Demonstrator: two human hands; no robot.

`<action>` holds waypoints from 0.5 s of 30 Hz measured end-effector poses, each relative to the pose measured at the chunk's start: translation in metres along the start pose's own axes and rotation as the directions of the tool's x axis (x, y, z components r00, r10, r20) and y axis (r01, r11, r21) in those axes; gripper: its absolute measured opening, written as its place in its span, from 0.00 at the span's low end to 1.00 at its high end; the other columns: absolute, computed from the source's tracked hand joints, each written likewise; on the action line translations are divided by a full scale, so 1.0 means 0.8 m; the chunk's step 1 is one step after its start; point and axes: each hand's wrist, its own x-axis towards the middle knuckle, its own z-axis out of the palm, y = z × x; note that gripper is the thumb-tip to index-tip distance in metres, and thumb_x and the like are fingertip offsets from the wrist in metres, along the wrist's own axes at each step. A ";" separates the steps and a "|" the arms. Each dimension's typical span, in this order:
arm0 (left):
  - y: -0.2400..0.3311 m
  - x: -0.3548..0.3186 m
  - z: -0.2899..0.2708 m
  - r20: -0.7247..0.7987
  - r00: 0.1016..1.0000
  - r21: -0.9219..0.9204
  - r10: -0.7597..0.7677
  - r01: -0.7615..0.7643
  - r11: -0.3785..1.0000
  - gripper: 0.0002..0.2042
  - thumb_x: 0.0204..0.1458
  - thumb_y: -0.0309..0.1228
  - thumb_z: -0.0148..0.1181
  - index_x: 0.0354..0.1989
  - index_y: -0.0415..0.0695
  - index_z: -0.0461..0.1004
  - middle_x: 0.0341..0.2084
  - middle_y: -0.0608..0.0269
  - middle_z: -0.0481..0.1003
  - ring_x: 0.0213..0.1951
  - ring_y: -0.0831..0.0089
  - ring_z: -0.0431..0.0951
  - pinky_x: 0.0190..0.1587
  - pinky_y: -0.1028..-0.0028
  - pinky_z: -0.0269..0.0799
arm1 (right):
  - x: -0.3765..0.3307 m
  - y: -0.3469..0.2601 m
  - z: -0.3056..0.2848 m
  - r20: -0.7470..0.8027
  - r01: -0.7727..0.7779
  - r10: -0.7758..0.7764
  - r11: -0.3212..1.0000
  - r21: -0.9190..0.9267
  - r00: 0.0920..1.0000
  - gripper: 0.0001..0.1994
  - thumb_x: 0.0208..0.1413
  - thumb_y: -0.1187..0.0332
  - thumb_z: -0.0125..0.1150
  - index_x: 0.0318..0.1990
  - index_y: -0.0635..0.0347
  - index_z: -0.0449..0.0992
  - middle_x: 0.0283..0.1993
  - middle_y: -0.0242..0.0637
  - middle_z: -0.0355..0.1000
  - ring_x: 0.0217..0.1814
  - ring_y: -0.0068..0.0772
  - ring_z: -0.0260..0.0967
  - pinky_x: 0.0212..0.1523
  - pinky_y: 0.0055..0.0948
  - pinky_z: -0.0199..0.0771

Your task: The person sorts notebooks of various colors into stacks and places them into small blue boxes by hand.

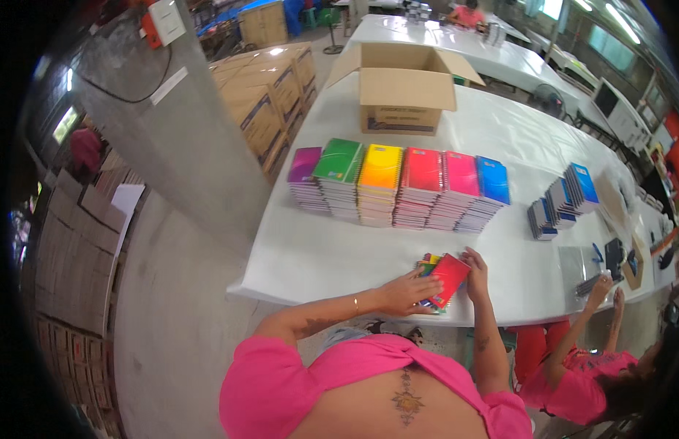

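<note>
Notebooks point(450, 276) near table edge point(509, 317)

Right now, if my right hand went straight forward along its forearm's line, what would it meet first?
Your right hand would probably meet the blue notebook stack, or the pink stack beside it, after crossing bare white table; the depth is hard to judge.

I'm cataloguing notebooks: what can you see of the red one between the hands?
The red notebook has a glossy-looking rectangular cover with a small pale mark near its lower end. It lies slanted atop other coloured notebooks near the front edge of the table. The left hand overlaps its left side; the right hand is at its upper right corner, contact unclear.
</note>
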 end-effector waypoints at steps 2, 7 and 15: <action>-0.012 0.017 -0.053 -0.235 0.972 0.139 0.016 0.017 0.990 0.22 0.57 0.37 0.59 0.58 0.44 0.70 0.60 0.48 0.69 0.63 0.54 0.68 0.66 0.49 0.58 | -0.016 0.004 0.004 -0.130 -0.024 0.046 0.987 0.159 0.990 0.16 0.67 0.65 0.51 0.58 0.60 0.72 0.48 0.36 0.73 0.48 0.28 0.71 0.50 0.26 0.72; -0.147 -0.065 -0.252 -0.924 0.251 0.037 -0.288 0.809 0.586 0.24 0.53 0.29 0.62 0.60 0.39 0.70 0.53 0.46 0.71 0.60 0.50 0.67 0.64 0.57 0.60 | -0.047 0.027 -0.006 -0.214 0.020 0.022 0.981 0.194 0.977 0.22 0.67 0.60 0.53 0.61 0.67 0.66 0.52 0.41 0.71 0.51 0.29 0.71 0.50 0.26 0.73; -0.203 -0.166 -0.288 -0.433 0.757 0.490 -0.489 0.653 0.578 0.22 0.46 0.31 0.67 0.52 0.42 0.76 0.54 0.51 0.74 0.61 0.52 0.69 0.61 0.55 0.62 | -0.040 0.033 -0.015 -0.209 -0.002 0.050 0.975 0.224 0.977 0.16 0.66 0.69 0.52 0.57 0.67 0.68 0.49 0.42 0.72 0.47 0.28 0.72 0.48 0.25 0.76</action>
